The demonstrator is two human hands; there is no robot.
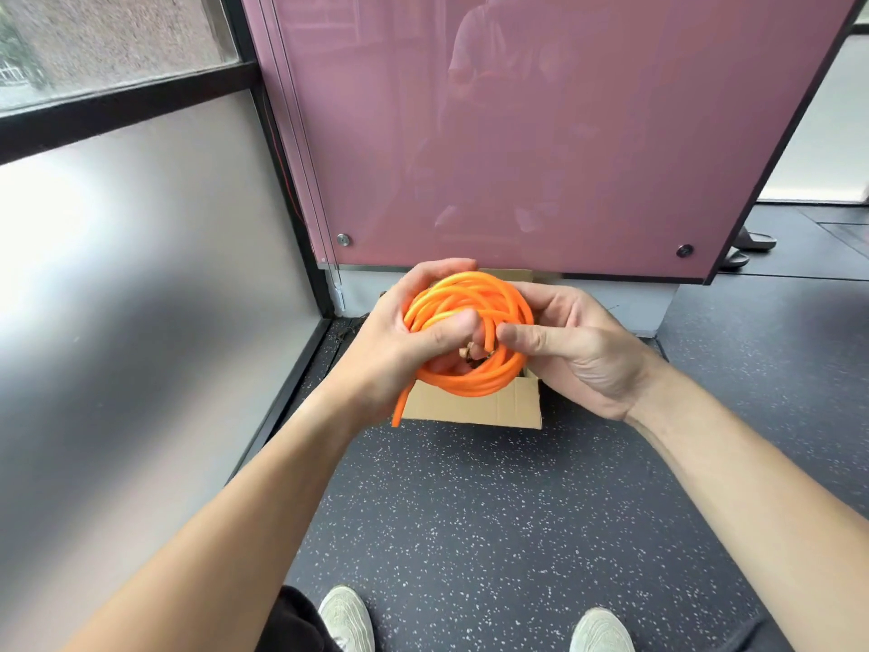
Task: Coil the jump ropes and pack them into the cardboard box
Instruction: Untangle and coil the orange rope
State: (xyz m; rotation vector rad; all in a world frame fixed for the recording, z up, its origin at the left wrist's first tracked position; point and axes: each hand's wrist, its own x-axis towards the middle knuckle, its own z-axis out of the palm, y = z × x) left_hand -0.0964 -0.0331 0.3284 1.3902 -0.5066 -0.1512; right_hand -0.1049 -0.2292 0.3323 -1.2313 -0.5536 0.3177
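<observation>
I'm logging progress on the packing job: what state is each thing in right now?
jump rope: coiled, held over the box, one end hanging loose.
cardboard box: on the floor, open, near flap folded out; inside mostly hidden.
left hand: grips the coil's left side.
right hand: holds the coil's right side, fingers curled behind it.

Floor [470, 510]: dark speckled rubber, filling ctr + lower right of frame.
Cardboard box [470, 409]: sitting on floor at frame ctr, near pink panel's base.
Sneakers: 2 pale ones standing at bottom edge, L [345, 616] + R [599, 630], well apart from box.
Slides [752, 242]: black pair lying upper right.
</observation>
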